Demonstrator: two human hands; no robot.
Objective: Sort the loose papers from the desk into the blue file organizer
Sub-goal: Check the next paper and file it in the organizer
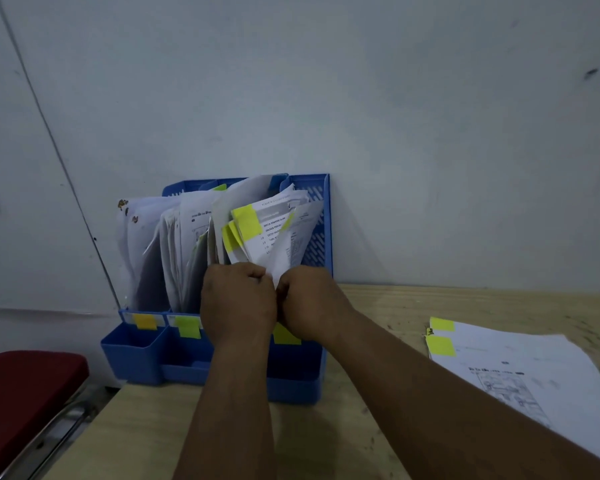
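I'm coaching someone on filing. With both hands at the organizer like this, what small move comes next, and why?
Probably push the gripped sheets down into the blue file organizer. The left hand and right hand pinch their lower edge, and they fan out crookedly above the right compartment. More loose papers wait on the desk.

One blue file organizer [312,375] is standing at the desk's [194,431] back edge, against the wall. Three of its paper-filled slots are showing, though the hands are hiding part of the front. Three label notes are sticking along its front rail: one orange-yellow [145,321], two yellow-green [187,326] [284,336]. One loose stack of papers [520,372] is lying toward the desk's right edge, carrying two yellow tabs [440,345] [442,324]. Two hands are showing, left hand [238,301] and right hand [309,303]. One red chair seat [25,393] is sitting beyond the left edge.
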